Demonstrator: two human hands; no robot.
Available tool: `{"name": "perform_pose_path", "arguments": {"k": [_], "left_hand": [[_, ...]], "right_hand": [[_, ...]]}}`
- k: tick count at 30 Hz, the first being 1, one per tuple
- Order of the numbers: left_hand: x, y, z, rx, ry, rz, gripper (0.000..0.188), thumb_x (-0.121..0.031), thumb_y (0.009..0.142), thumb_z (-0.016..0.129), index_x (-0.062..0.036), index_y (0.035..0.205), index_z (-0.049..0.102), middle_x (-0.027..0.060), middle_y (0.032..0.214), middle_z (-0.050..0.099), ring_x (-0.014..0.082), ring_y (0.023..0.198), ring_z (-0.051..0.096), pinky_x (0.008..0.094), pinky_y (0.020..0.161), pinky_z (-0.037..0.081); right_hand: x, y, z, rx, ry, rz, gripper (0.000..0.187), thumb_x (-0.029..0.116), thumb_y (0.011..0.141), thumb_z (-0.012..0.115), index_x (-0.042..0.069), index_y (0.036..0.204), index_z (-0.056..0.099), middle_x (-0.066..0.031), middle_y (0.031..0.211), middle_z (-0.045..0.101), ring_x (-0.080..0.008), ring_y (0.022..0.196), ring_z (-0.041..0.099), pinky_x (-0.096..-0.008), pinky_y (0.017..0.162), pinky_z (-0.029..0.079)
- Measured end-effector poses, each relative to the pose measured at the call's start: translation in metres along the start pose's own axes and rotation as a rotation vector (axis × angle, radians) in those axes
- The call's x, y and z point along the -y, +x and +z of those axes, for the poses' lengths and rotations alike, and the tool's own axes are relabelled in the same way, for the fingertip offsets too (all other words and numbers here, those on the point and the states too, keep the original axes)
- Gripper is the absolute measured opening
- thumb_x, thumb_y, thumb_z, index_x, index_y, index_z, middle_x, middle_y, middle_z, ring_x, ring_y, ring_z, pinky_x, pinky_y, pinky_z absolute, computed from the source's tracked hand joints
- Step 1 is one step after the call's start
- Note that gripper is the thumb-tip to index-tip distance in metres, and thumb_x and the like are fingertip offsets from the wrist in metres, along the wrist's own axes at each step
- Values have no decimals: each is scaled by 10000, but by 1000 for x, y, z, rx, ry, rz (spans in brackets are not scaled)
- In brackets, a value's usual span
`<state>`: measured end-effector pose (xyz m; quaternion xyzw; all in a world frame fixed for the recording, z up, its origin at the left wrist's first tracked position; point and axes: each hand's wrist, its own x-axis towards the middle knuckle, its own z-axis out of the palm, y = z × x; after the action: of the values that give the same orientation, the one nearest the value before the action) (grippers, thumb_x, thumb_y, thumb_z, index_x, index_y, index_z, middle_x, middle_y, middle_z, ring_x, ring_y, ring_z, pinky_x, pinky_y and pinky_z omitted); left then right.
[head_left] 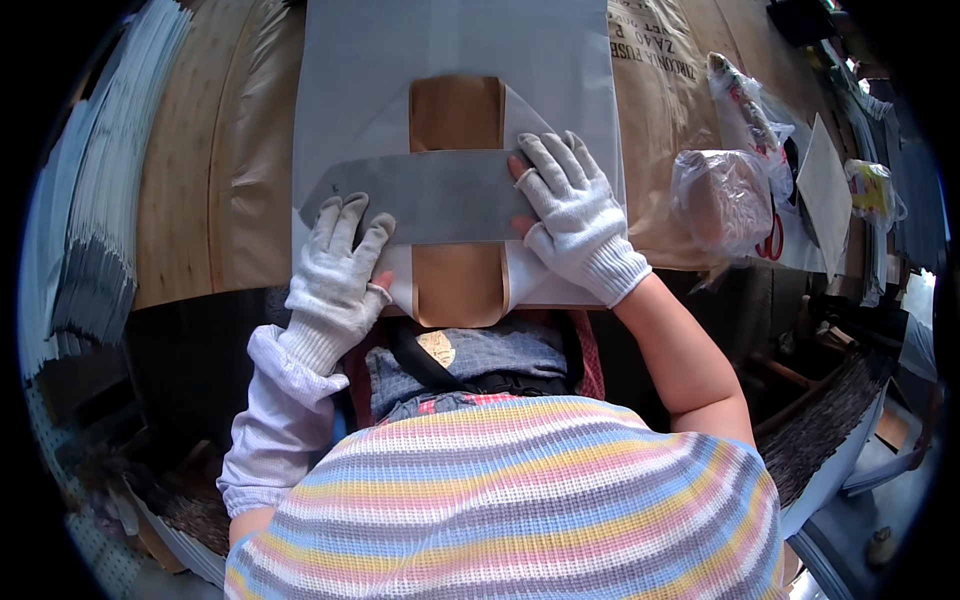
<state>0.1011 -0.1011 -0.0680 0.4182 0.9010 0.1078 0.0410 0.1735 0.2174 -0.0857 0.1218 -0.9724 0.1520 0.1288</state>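
A pale grey-white paper sack (455, 40) lies in front of me, its near end folded into a bottom with pointed side flaps. Brown inner paper (457, 115) shows above and below a dark grey strip (430, 197) that runs across the fold. On the strip's left end rests my left hand (340, 265), flat with fingers a little apart. Against its right end lies my right hand (575, 205), fingers stretched out and pressing on the paper. Both hands wear white knit gloves, and some bare fingertips show.
A tall stack of white and grey sheets (110, 180) stands at the left. Brown paper (660, 120) covers the wooden table on the right. There lie a plastic-wrapped round bundle (720, 195), red scissor handles (772, 240), a pale sheet (824, 185) and a yellow packet (870, 190).
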Motion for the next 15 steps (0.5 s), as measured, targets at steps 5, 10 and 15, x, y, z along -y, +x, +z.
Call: {"name": "perform_pose_path", "arguments": {"k": [5, 10, 15], "left_hand": [[-4, 8, -5, 28, -3, -3, 662, -138, 797, 780, -93, 1427, 580, 244, 1535, 460, 486, 1427, 409, 540, 1171, 385], [-1, 4, -6, 45, 19, 4, 670, -138, 781, 780, -66, 1416, 580, 259, 1517, 462, 501, 1411, 416, 545, 1166, 385], [-1, 1, -4, 29, 35, -6, 662, -188, 794, 801, -115, 1420, 596, 214, 1537, 461, 473, 1432, 404, 529, 1160, 399]], "right_hand": [[8, 7, 3, -6, 12, -46, 548, 312, 706, 764, 4, 1155, 701, -200, 1467, 552, -398, 1398, 468, -554, 1228, 299], [14, 9, 12, -51, 38, -33, 607, 354, 691, 769, 18, 1193, 707, -189, 1460, 560, -374, 1377, 490, -549, 1218, 311], [17, 8, 8, -56, 64, -6, 682, 349, 680, 803, 28, 1267, 675, -171, 1451, 553, -362, 1362, 499, -554, 1202, 339]]}}
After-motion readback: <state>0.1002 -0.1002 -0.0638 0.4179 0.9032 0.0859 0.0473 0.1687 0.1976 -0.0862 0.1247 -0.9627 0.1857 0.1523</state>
